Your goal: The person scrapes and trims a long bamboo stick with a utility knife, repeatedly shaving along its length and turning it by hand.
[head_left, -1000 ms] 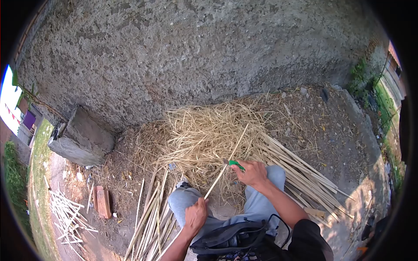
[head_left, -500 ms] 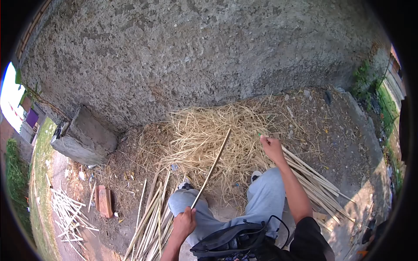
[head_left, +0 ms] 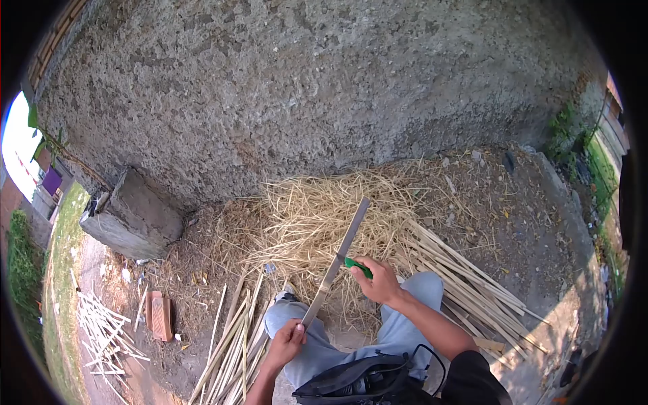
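Note:
A long flat bamboo strip point(head_left: 328, 278) slants up and away from my left hand point(head_left: 288, 343), which is closed around its lower end. My right hand point(head_left: 379, 278) is wrapped around the green handle of a knife point(head_left: 358, 268). Its short dark blade lies across the strip at about mid-length. Above the blade the strip looks dark grey-brown; below it, paler. A heap of thin bamboo shavings point(head_left: 317, 216) spreads on the ground beneath and beyond the strip.
Bamboo strips point(head_left: 466, 270) lie at my right, and another bundle point(head_left: 233, 344) at my left. Farther left are a reddish brick point(head_left: 160, 316), a pile of short pale sticks point(head_left: 108, 331) and a concrete block point(head_left: 135, 212). A rough wall point(head_left: 324, 88) rises ahead.
My right hand has come left and nearer, bringing the knife from the heap's right side onto the strip. The strip has turned, showing its broad face, and leans slightly more to the right.

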A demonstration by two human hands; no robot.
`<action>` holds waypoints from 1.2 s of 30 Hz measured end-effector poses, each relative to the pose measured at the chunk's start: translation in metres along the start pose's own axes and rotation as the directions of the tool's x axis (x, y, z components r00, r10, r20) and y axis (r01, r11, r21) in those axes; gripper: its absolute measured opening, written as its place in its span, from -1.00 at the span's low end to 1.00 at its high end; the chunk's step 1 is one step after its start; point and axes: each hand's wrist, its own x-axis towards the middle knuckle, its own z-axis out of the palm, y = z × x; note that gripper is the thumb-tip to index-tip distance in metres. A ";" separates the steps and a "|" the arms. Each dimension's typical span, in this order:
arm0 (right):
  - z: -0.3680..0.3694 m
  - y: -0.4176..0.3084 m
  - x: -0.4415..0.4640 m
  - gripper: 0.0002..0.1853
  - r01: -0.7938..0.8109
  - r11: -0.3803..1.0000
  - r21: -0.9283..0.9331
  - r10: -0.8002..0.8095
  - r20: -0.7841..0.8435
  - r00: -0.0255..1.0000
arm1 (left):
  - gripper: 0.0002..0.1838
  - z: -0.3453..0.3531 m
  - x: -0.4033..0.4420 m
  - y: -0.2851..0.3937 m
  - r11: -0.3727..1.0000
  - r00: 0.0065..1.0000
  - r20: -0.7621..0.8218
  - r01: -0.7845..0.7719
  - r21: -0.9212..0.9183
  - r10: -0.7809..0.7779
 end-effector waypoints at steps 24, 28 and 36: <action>0.015 -0.007 -0.029 -0.80 0.165 0.982 -0.087 -0.164 0.019 0.986 | -0.44 0.015 0.012 0.000 0.984 0.984 -0.136 0.131 0.120 -0.114; 0.017 -0.006 -0.029 -0.82 0.164 0.977 -0.133 -0.161 0.033 0.986 | -0.45 0.012 0.009 0.001 0.974 0.999 -0.041 0.043 0.220 -0.035; 0.024 0.005 -0.033 -0.81 0.161 0.957 -0.243 -0.147 0.075 0.986 | -0.42 0.005 0.007 0.014 0.921 0.993 0.098 0.021 0.390 -0.064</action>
